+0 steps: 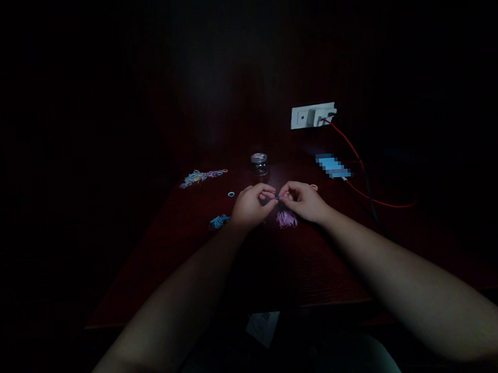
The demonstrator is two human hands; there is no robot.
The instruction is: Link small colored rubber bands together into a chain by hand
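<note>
My left hand (252, 207) and my right hand (304, 199) meet over the dark red table, fingertips pinched close together. Between them shows a small bluish elastic band (277, 197), gripped from both sides; most of it is hidden by the fingers. Just below my right hand lies a pile of purple elastic bands (287, 219). A pile of blue elastic bands (219, 221) sits to the left of my left wrist. One light blue band (231, 194) lies alone beyond that pile, and an orange band (314, 187) is partly visible behind my right hand.
A mixed heap of coloured bands (202, 177) lies at the back left. Behind my hands stands a small clear lidded jar (259, 164). At the right, a blurred-out phone (332, 165) is joined by a red cable (359, 195) to a wall socket (301, 117). Surroundings are very dark.
</note>
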